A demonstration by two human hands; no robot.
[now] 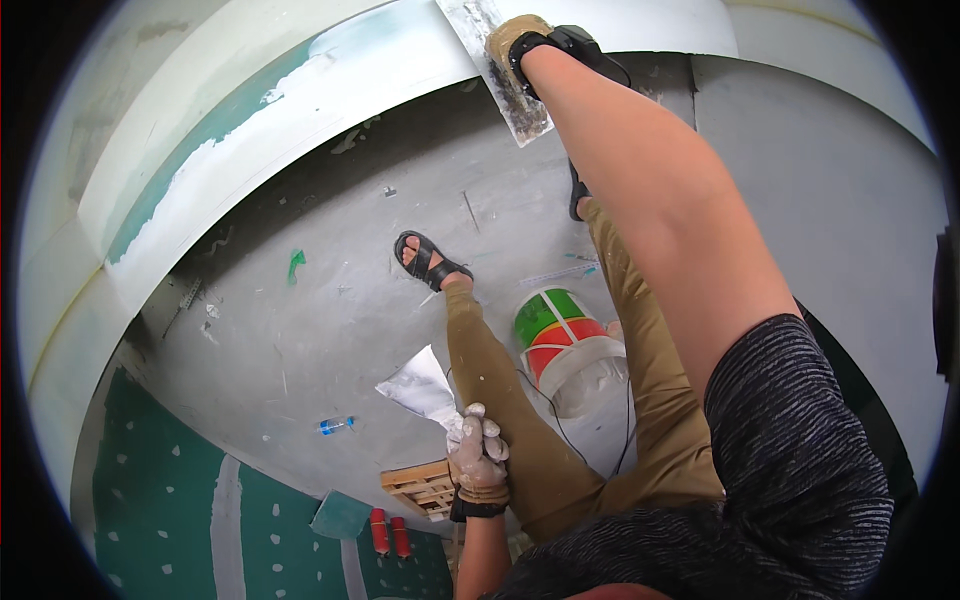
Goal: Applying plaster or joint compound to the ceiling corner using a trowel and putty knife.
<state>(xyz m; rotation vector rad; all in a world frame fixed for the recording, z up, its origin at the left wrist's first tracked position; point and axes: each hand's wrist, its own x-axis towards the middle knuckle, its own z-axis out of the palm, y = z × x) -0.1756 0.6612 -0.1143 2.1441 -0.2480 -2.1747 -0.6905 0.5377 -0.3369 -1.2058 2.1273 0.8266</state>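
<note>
My right arm stretches up and away, and my gloved right hand (518, 40) is closed on a plastering trowel (525, 122). Its long metal blade is smeared with grey and lies over the white coated board (390, 65); whether it touches is hard to tell. Its handle is hidden under the hand. Low by my left thigh, my left hand (478, 458) in a stained pale glove is wrapped round the handle of a putty knife (420, 385). That wide blade, whitish, points up and left. Bare green board (190, 185) shows along the white coating's ragged edge.
A green and red bucket (548, 318) with a whitish inside stands between my legs, a black cable beside it. A blue-labelled bottle (337, 425), green scrap (296, 264) and debris lie on the grey floor. A wooden pallet (420, 488), red cylinders (380, 532) and green panels (150, 480) are lower left.
</note>
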